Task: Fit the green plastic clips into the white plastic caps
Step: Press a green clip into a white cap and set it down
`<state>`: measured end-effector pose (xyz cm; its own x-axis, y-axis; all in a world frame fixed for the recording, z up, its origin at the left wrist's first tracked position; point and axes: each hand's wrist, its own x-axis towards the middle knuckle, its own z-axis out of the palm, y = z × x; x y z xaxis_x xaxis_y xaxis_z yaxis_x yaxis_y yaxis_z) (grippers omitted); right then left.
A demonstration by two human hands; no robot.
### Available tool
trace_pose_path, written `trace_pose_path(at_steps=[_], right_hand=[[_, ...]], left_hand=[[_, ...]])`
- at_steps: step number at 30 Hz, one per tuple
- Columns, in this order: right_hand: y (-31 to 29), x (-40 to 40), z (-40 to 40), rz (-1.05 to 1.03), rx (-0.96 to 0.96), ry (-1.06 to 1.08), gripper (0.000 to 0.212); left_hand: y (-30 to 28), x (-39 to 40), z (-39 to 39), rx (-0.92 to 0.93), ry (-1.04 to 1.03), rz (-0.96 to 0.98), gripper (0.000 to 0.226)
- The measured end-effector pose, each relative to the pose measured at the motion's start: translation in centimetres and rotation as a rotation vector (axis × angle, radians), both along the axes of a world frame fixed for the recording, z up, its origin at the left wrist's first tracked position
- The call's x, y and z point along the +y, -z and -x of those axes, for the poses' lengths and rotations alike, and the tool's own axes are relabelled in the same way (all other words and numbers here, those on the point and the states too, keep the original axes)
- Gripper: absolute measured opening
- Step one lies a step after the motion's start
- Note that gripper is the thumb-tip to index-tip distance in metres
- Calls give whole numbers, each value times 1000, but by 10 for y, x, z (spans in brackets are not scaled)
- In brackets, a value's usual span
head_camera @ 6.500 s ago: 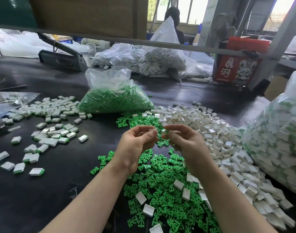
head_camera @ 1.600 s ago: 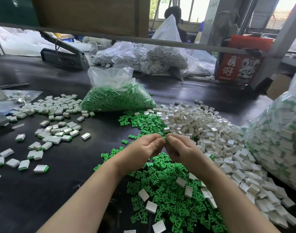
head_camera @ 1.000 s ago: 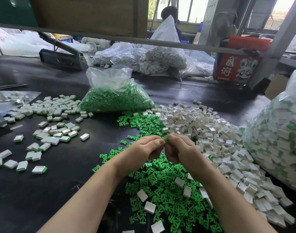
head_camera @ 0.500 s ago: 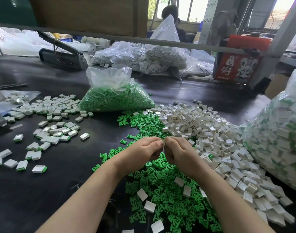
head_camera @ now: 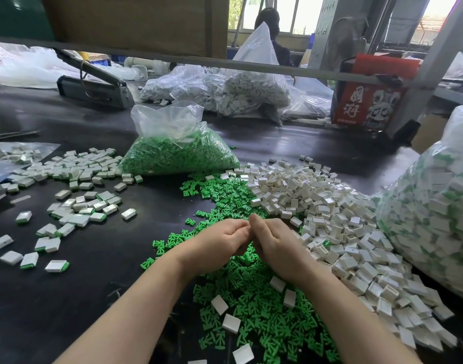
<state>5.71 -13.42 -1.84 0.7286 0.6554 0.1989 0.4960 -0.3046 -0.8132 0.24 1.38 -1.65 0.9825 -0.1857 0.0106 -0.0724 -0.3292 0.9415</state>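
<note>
Over the green pile at the middle of the desk (head_camera: 67,298), the left hand (head_camera: 220,243) and right hand (head_camera: 275,243) are bunched knuckle to knuckle, fingers curled inward. Whatever piece they're pinching is buried between them, so I honestly can't tell if it's seated. My guess is a clip going into a cap right now. Loose green clips (head_camera: 251,298) sit right under the wrists, white caps (head_camera: 330,219) heaped just to the right, finished ones (head_camera: 75,206) scattered off left. Tip: line the clip square with the cap mouth first, then squeeze evenly with both thumbs. Go in crooked and it'll probably jam or pop out.
</note>
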Motion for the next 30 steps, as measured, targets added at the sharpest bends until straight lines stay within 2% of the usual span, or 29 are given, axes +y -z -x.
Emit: trace_pose_path(at_steps=[7,15,18,20,24,30], right_hand=[[0,3,4,56,-161,99,51],[0,6,4,151,-290,155,47],[-3,5,2,44,-194,134,43],[-4,3,0,-30,-87,107,45],[-11,1,0,-300,306,45,50],[-16,-2,0,-301,475,61,61]], left_hand=[[4,-7,-3,-64,-102,-47,44],[5,-7,-2,-97,-96,13,28],[2,-2,-2,-119,-88,13,38],[2,1,-2,-147,-92,30,29],[3,2,-4,-127,-96,182,21],[-1,0,-1,-206,-168,112,24]])
